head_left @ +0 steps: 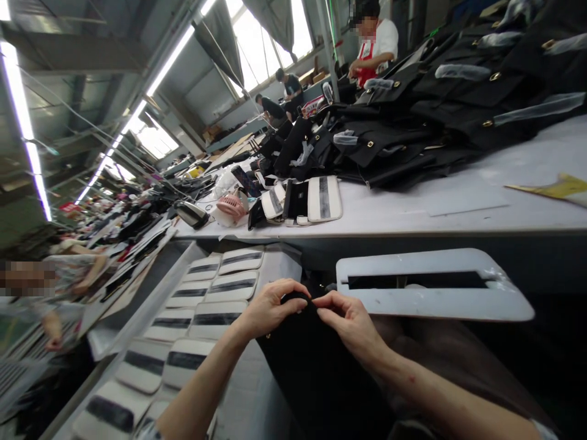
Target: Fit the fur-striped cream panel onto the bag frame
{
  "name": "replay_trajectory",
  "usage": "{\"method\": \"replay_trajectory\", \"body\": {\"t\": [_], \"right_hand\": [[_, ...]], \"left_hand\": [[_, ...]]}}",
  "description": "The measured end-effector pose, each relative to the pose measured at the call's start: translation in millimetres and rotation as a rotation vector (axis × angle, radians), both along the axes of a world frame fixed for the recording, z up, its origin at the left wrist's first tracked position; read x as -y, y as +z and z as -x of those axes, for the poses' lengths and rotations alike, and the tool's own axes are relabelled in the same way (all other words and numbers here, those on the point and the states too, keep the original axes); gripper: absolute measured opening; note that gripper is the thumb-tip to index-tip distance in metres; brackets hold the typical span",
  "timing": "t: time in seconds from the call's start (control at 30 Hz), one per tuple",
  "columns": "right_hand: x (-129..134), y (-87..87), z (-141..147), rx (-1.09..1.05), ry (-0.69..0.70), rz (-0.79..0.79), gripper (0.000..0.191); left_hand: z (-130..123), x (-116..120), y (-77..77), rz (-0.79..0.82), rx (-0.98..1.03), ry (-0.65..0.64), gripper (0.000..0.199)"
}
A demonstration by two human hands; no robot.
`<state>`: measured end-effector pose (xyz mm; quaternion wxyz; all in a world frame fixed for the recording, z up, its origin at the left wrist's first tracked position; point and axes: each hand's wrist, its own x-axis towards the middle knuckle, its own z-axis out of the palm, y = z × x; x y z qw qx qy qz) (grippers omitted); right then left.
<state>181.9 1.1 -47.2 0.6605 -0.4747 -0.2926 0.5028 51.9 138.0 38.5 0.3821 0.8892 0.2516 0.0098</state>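
This was a bag-making workshop: long tables (pixel 458 205) heaped with black bags (pixel 440 122), workers (pixel 371 49) alongside, strip lights (pixel 169 61) overhead

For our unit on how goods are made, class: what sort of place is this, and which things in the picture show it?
Most likely a bag-making workshop in a factory: long work tables, a heap of black pieces with gold-coloured buckles, rows of white panels with black stripes, and a co-worker in a red apron.

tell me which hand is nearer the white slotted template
Right. The right hand sits just below the left end of the white slotted template; the left hand lies farther left, both pinching black fabric.
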Motion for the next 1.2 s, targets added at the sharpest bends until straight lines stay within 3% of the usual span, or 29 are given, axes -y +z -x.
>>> {"method": "replay_trajectory", "body": {"t": [0.1,0.27,0.43,0.53,0.63,0.73,0.83,0.9,0.97,1.07,1.2], "right_hand": [[6,2.8,3,0.060,-0.022,0.009,0.024],[3,3.8,14,0.322,-0.194,0.020,0.015],[-7,-3.7,18,0.308,-0.206,0.024,0.015],[-10,-4.9,13,0.216,-0.171,0.016,0.020],[-11,-5.4,6,0.040,-0.106,0.065,0.029],[-12,-7.1,1,-0.171,-0.051,0.106,0.038],[-15,-8.5,-1,-0.312,-0.045,0.110,0.041],[-16,-8.6,-1,-0.365,-0.043,0.125,0.042],[-18,-8.5,-2,-0.395,-0.051,0.155,0.042],[-20,-10.0,-2,-0.406,-0.086,0.209,0.043],[-25,-16.3,-6,-0.387,-0.120,0.264,0.045]], "left_hand": [[-2,-1,1.4,-0.013,-0.010,-0.002,0.017],[-6,2,1.9,-0.029,-0.002,-0.019,0.016],[-11,3,-0.7,-0.043,0.030,-0.033,0.015],[-4,-8,3.3,0.109,0.057,0.002,0.025],[18,-18,0.0,0.377,0.200,0.163,0.041],[45,-3,-27.9,0.582,0.623,0.439,0.048],[58,47,-75.6,0.698,1.046,0.827,0.047],[60,86,-105.3,0.774,1.158,1.033,0.048],[59,117,-123.9,0.745,1.164,1.146,0.049],[61,136,-127.3,0.583,1.056,1.173,0.042],[68,128,-108.5,0.391,0.921,1.110,0.033]]}}
